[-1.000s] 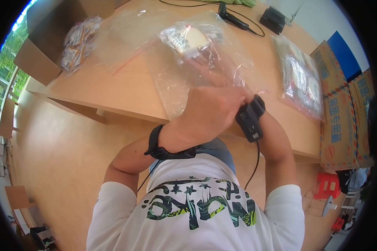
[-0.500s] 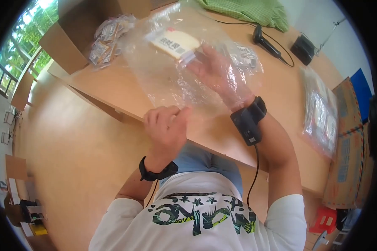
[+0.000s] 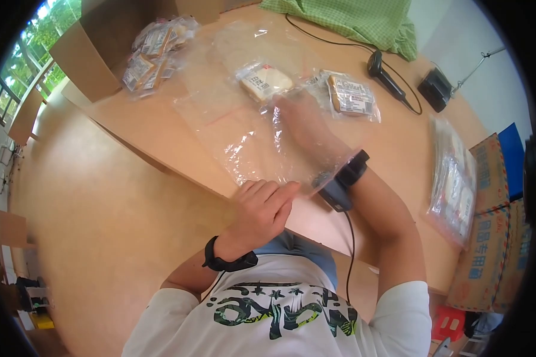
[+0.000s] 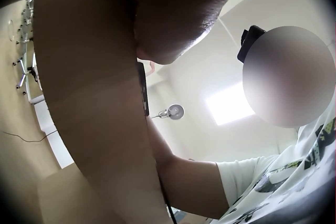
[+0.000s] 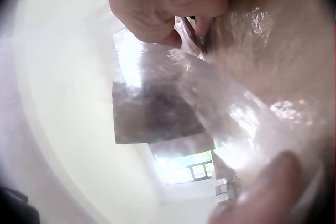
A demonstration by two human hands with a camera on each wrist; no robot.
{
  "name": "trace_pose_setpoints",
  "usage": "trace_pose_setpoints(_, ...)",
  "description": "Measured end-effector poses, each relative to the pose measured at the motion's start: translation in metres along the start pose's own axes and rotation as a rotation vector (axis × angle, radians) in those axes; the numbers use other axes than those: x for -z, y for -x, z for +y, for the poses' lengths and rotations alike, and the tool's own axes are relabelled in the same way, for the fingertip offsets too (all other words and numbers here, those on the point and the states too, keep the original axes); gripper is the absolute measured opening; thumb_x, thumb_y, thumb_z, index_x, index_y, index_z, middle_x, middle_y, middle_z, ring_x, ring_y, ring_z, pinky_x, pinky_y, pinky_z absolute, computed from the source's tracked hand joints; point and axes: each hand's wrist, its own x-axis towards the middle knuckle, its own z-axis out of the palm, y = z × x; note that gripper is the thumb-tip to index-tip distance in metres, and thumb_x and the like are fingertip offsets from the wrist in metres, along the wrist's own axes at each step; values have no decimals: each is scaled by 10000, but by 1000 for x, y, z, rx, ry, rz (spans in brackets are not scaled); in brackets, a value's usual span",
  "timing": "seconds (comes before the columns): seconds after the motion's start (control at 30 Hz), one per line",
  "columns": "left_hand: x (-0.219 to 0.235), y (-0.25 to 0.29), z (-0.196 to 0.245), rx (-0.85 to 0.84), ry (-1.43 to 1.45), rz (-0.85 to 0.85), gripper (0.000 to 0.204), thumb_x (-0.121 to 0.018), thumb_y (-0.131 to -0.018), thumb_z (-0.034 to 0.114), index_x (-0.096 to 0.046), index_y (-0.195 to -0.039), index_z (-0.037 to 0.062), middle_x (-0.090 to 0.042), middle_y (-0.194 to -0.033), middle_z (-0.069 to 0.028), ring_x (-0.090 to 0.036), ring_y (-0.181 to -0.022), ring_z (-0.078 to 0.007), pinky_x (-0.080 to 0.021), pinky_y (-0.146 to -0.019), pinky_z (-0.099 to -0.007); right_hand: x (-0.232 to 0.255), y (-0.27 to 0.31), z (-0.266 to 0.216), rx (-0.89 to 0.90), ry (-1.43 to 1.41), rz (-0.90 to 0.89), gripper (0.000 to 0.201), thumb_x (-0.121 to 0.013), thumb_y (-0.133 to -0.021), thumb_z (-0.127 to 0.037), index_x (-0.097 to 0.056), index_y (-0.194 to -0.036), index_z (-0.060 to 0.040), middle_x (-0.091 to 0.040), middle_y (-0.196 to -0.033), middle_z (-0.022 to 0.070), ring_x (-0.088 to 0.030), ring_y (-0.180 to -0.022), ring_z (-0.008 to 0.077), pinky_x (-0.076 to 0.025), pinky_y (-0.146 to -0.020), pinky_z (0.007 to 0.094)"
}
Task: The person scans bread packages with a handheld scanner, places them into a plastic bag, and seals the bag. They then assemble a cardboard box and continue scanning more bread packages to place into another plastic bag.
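Note:
A large clear plastic bag (image 3: 238,134) lies across the table edge. At its near rim my left hand (image 3: 261,208) pinches the plastic between thumb and fingers. My right hand (image 3: 301,119) is inside the bag, seen through the film, its wrist at the bag's mouth. Its fingertips are at the near edge of a packaged bread slice (image 3: 265,82) with a printed label, also in the bag. In the right wrist view, curled fingers (image 5: 168,3) pinch clear wrapping. The left wrist view mainly shows the table underside and part of the left hand (image 4: 173,24).
More packaged bread (image 3: 351,96) lies right of the bag. Several packets (image 3: 155,50) are heaped by an open cardboard box (image 3: 89,65). A filled clear bag (image 3: 455,184) lies at the right edge, beside stacked cartons (image 3: 485,256). A scanner (image 3: 387,77) and green checked cloth (image 3: 351,24) are farther back.
My left hand has drawn back from the right wrist to the bag's near rim. The bread slice rose with the right hand, then lowered towards the table inside the bag.

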Motion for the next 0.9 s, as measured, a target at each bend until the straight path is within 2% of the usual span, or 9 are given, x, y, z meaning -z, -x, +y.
trace_pose_setpoints(0.13,5,-5,7,136,56,-25,266,-637,-788,57,-649,-1051,89,-547,-705,-39,-554,-643,-219,-417,-603,-337,9,28,-17,-112,84,48,398,-607,-867,-94,-508,-1232,29,-597,-1085,111,-567,-970,166,-491,-817,317)
trace_pose_setpoints(0.23,-3,-5,6,149,127,68,258,-643,-784,14,-677,-1027,97,-512,-638,-42,-485,-567,-217,-376,-550,-342,34,57,-24,-89,193,-126,385,-635,-849,-144,-536,-1171,42,-623,-1051,115,-595,-902,182,-482,-796,299)
trace_pose_setpoints(0.33,-1,-4,6,187,155,49,239,-649,-800,22,-683,-1027,87,-525,-648,-44,-479,-564,-207,-380,-549,-328,86,81,-56,71,303,-584,354,-662,-847,-170,-586,-1116,47,-652,-1015,102,-621,-869,178,-492,-772,282)
trace_pose_setpoints(0.43,-2,-4,6,212,156,64,230,-659,-770,25,-675,-990,90,-519,-634,-35,-500,-540,-220,-400,-543,-338,142,79,-100,-241,-93,-1071,346,-699,-836,-204,-627,-1081,29,-673,-983,93,-637,-850,160,-492,-762,253)
trace_pose_setpoints(0.5,-4,-3,7,252,209,80,206,-658,-783,24,-678,-980,83,-507,-620,-34,-479,-521,-204,-385,-525,-326,181,77,-90,-47,-59,-713,319,-706,-840,-251,-654,-1018,9,-669,-947,77,-620,-839,126,-476,-741,239)
trace_pose_setpoints(0.57,-6,-2,9,283,260,101,181,-658,-799,28,-681,-971,77,-494,-608,-32,-459,-507,-186,-369,-509,-315,202,51,-69,-66,-50,-140,302,-686,-856,-287,-669,-970,-8,-662,-873,72,-606,-786,119,-471,-692,256)
trace_pose_setpoints(0.63,-8,-1,7,303,315,136,154,-657,-816,39,-683,-965,71,-481,-596,-27,-439,-498,-166,-354,-496,-304,188,35,-47,-28,285,364,389,-703,-831,-371,-661,-927,4,-646,-793,79,-596,-729,147,-468,-632,297)
trace_pose_setpoints(0.73,-7,0,8,300,283,142,127,-658,-832,53,-685,-956,64,-470,-588,-24,-424,-494,-147,-339,-481,-296,203,9,-3,-169,908,266,525,-748,-766,-443,-631,-927,43,-646,-779,110,-608,-706,186,-481,-627,327)
trace_pose_setpoints(0.9,-7,-1,9,282,254,129,124,-655,-834,51,-684,-954,60,-464,-583,-25,-420,-487,-145,-333,-475,-291,182,16,3,-151,602,321,531,-805,-721,-353,-605,-955,80,-657,-845,146,-633,-726,192,-503,-650,312)
